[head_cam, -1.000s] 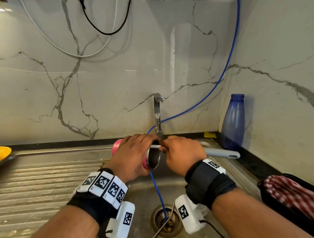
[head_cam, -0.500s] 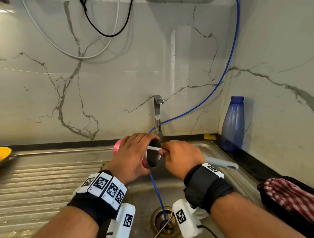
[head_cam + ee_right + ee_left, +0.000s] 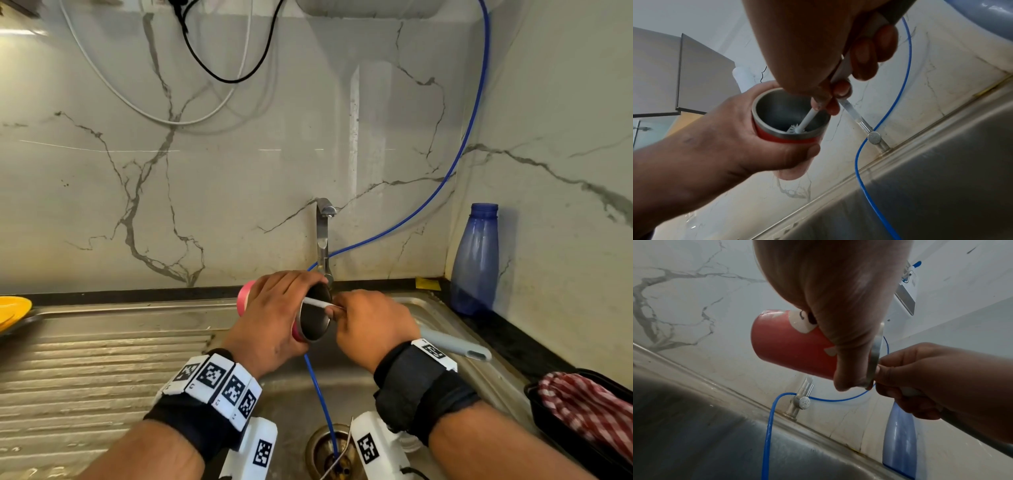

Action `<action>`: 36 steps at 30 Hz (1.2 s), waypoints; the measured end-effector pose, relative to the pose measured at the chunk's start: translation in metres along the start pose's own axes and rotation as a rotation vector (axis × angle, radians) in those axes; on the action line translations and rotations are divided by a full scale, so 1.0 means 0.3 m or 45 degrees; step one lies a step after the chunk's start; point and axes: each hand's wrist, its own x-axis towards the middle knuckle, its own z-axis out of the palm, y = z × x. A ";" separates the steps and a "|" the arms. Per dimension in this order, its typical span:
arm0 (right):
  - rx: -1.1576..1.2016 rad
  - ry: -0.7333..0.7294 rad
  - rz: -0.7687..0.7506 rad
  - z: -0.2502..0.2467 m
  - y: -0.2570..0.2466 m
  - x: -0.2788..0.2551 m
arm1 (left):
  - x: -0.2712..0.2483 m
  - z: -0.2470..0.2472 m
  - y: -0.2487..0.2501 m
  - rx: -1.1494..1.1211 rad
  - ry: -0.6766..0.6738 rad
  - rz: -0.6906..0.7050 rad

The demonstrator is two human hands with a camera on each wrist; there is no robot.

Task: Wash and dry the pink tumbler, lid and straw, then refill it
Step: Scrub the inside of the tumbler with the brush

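Pink, steel-lined tumbler lies sideways gripped by left hand; right hand clasps brush.

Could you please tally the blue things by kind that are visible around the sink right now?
Blue bottle: 1
Blue hose: 1
Total: 2

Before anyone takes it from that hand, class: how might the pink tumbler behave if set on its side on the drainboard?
The pink tumbler is round with smooth walls, so it would probably roll. Its steel lining suggests it is stiff, unlikely to dent. If wet, it may slip; the left hand wraps it fully.
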 end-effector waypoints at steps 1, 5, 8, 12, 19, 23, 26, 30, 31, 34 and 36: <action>-0.001 -0.011 0.037 0.004 0.002 -0.001 | 0.002 0.006 0.002 0.001 0.008 0.003; 0.000 -0.056 0.016 0.008 -0.005 0.000 | -0.001 0.013 -0.004 0.009 0.036 -0.001; -0.059 -0.085 -0.135 -0.001 -0.013 0.005 | -0.007 0.000 -0.010 0.051 0.044 -0.016; -0.134 -0.181 -0.143 0.003 -0.026 0.011 | -0.013 -0.031 -0.008 0.145 0.009 -0.088; -0.323 0.017 -0.221 -0.016 -0.050 -0.011 | -0.006 0.013 -0.017 0.053 -0.128 -0.140; -0.269 -0.075 -0.109 -0.007 -0.050 0.000 | -0.005 0.015 -0.021 0.096 -0.082 -0.113; -0.271 -0.167 -0.133 -0.006 -0.054 0.007 | -0.011 0.011 -0.031 0.094 -0.084 -0.133; -0.270 -0.093 -0.275 -0.024 -0.066 -0.009 | -0.018 0.010 -0.039 0.045 -0.071 -0.171; -0.240 -0.048 -0.257 -0.026 -0.065 -0.010 | -0.015 0.012 -0.034 0.034 -0.060 -0.165; -0.169 0.006 -0.101 -0.026 -0.043 -0.004 | -0.004 0.023 -0.016 0.019 -0.058 -0.124; -0.169 -0.051 -0.036 -0.022 -0.027 0.000 | 0.000 0.030 -0.010 0.010 -0.058 -0.126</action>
